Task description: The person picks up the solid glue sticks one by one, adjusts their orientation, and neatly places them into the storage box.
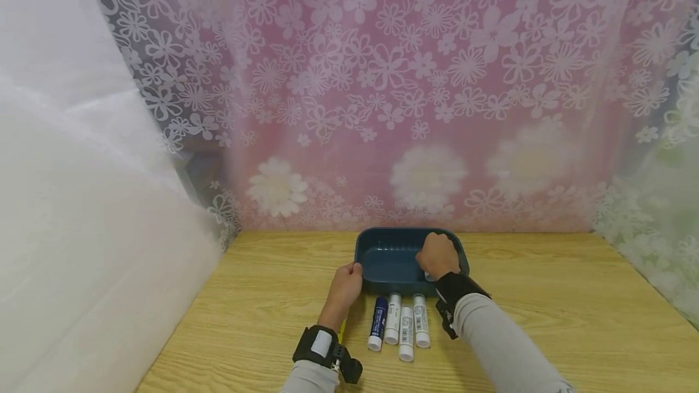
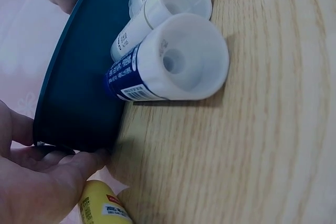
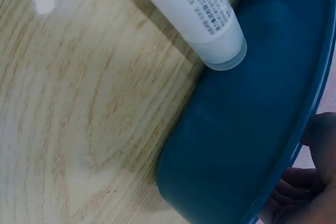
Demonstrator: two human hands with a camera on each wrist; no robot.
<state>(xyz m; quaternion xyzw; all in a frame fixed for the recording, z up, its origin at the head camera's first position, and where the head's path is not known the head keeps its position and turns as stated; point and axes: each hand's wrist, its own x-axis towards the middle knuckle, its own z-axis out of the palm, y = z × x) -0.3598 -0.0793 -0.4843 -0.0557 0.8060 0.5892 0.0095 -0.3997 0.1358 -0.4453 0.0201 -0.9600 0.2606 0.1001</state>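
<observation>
The left hand pinches a corner of the blue tray on the counter; the right hand reaches inside over a pale object, and whether its fingers grip that I cannot tell. Tugging the tray nearer could send the blue glue stick and three white glue sticks before it rolling; a careless left hand might knock the yellow tube

Counting at lower centre of the head view: one dark blue tray, one blue tube, three white tubes! Clocking one left hand, one right hand, two black wristbands, one half-hidden pale item. Adding one yellow item, bottom left of the left wrist view!
</observation>
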